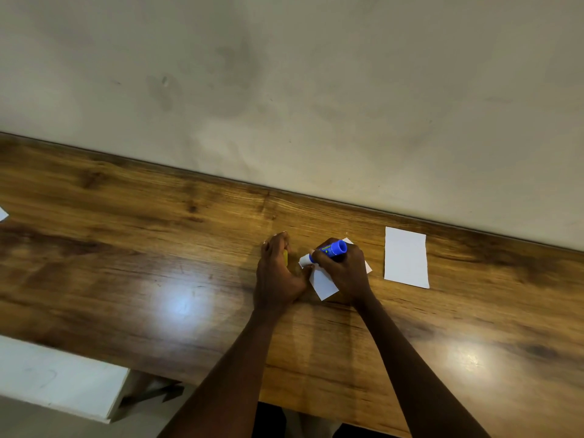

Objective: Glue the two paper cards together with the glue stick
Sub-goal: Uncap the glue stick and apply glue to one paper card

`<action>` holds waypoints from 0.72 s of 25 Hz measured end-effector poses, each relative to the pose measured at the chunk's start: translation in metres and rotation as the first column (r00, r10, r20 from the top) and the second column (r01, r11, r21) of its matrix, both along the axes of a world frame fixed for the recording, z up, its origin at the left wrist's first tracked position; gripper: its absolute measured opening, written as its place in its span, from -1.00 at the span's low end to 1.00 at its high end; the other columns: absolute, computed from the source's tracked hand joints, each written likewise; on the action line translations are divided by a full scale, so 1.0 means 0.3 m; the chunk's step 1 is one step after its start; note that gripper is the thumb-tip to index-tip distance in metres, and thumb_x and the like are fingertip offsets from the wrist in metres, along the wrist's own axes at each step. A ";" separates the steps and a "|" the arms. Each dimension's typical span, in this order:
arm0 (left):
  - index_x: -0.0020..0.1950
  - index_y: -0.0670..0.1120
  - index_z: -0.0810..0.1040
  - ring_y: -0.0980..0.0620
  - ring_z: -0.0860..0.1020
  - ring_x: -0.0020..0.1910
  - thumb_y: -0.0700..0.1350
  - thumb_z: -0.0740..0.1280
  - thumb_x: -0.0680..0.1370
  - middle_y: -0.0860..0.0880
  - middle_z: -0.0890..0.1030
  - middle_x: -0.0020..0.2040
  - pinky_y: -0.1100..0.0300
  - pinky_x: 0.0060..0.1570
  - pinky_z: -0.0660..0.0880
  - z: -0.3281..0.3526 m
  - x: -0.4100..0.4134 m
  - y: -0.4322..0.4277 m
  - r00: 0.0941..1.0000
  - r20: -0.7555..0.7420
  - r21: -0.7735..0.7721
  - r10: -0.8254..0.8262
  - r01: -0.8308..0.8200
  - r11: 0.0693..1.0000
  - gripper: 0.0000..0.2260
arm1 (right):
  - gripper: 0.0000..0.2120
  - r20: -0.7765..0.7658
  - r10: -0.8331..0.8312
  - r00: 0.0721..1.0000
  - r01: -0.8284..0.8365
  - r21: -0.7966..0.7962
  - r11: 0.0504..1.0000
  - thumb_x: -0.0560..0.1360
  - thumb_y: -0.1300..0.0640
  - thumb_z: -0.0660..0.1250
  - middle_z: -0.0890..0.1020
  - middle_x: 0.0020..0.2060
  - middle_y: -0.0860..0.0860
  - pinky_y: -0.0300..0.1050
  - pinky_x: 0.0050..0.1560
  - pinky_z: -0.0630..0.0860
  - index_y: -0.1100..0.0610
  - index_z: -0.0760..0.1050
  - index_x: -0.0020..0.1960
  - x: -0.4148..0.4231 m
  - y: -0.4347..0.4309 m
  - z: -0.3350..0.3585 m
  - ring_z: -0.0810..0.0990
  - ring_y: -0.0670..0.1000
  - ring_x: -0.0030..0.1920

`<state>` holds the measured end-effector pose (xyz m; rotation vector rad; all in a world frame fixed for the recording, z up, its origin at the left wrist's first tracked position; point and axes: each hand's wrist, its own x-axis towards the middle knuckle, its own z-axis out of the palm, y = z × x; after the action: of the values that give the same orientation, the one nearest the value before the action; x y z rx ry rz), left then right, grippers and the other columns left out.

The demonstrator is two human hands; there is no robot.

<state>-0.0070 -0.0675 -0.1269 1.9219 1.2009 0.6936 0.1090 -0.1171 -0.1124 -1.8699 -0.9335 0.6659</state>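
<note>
The right hand [344, 270], wrapped round the glue stick [331, 249], covers most of the card [322, 284] beneath it. Something yellow [285, 257] peeks from under the left hand [278, 273]; whether it is gripped, I cannot tell. A white scrap [2, 214] is cut off at the left edge.

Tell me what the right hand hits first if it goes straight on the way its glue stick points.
Likely the left hand, just beyond the pale tip of the glue stick; depth is unclear.
</note>
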 end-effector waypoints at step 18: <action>0.22 -0.24 0.39 -0.03 0.45 -0.04 -0.13 0.48 0.32 -0.18 0.55 -0.09 -0.14 0.24 0.40 0.006 -0.001 0.002 0.999 -0.032 0.028 -0.005 0.006 1.000 -0.46 | -0.75 0.108 -0.313 0.943 0.318 -0.026 0.948 0.40 0.16 0.39 0.54 -0.28 0.13 -0.59 -0.40 0.34 0.33 0.52 -0.05 0.135 -0.048 0.024 0.41 -0.13 -0.40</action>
<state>-0.0072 -0.0668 -0.1250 1.9650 1.2111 0.6827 0.1496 -0.1315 -0.1053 -2.0504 -0.6640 0.4001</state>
